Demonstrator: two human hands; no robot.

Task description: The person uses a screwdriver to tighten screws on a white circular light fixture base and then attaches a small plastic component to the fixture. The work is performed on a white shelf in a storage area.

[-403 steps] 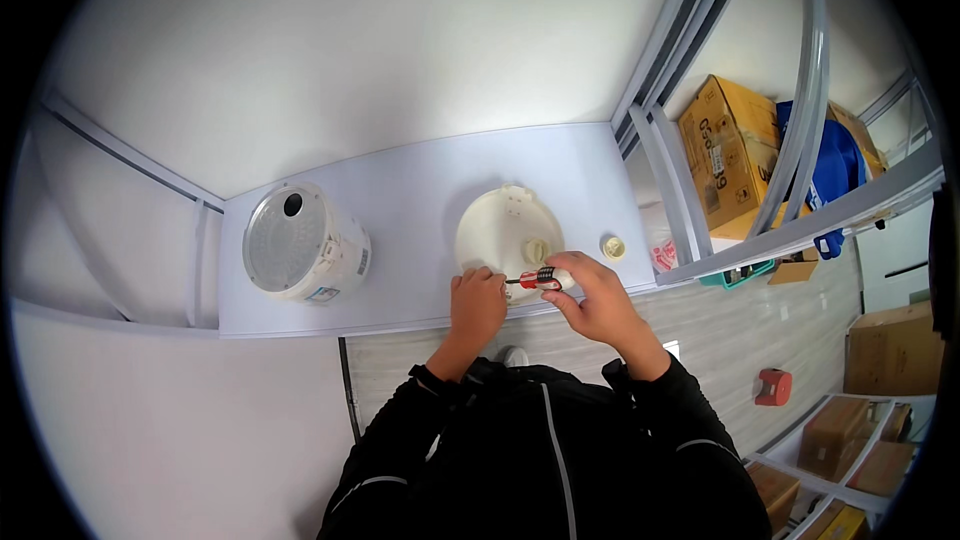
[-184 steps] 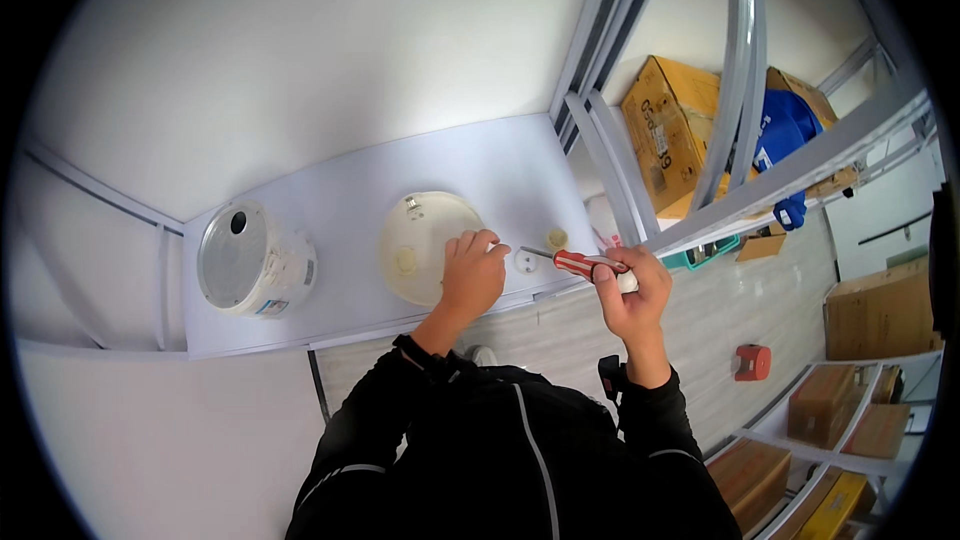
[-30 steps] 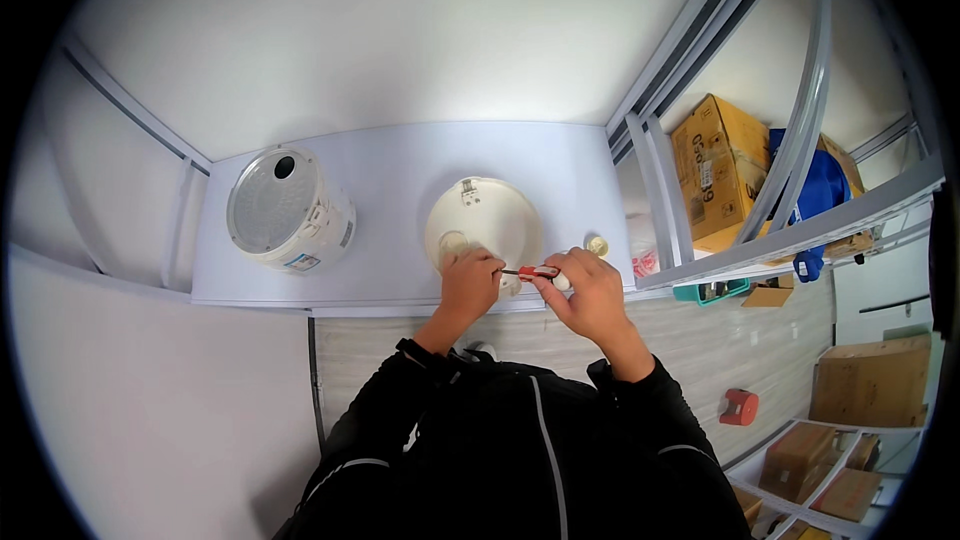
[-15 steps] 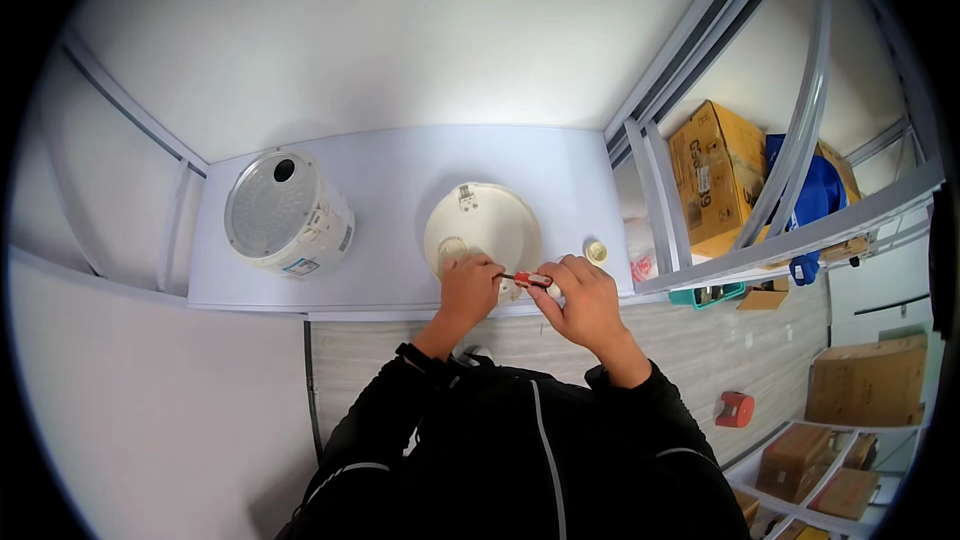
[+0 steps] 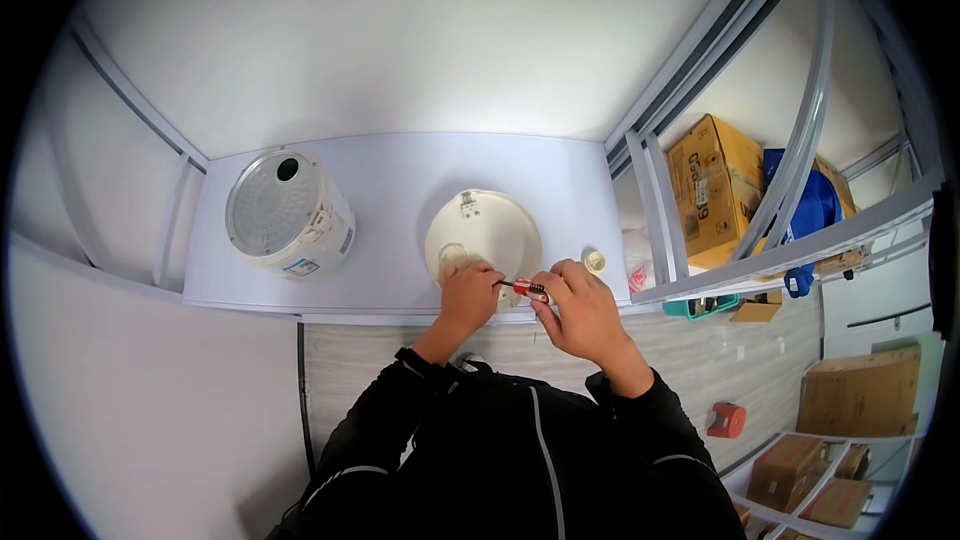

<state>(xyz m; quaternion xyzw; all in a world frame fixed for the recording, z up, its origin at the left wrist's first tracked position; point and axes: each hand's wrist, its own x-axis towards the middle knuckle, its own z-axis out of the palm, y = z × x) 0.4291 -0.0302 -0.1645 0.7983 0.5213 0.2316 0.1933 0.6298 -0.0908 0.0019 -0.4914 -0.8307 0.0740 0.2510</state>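
A red-handled screwdriver [image 5: 529, 289] lies nearly level over the front of a round, shallow off-white lid-like part [image 5: 500, 230]. My right hand [image 5: 582, 310] is closed round the handle's right end. The shaft points left to the fingertips of my left hand [image 5: 468, 298]. Those left fingers are pinched together at its tip, over the part's front left; what they hold there is hidden. Inside the part, a paler round piece [image 5: 453, 253] shows just beyond my left fingers, and a small metal-looking fitting [image 5: 469, 204] sits at its far rim. Right of the part stands a small, round, cream-coloured container [image 5: 594, 261].
A white bucket-shaped appliance [image 5: 285, 210] with a dark round hole on top stands at the table's left. Frame bars [image 5: 660, 205] border the right side, with cardboard boxes [image 5: 715, 190] and a blue bag [image 5: 815, 205] beyond. A red stool [image 5: 727, 420] is on the floor.
My right fingers have shifted slightly on the screwdriver's handle. The left hand stays at the tip. The whole view has tilted a little.
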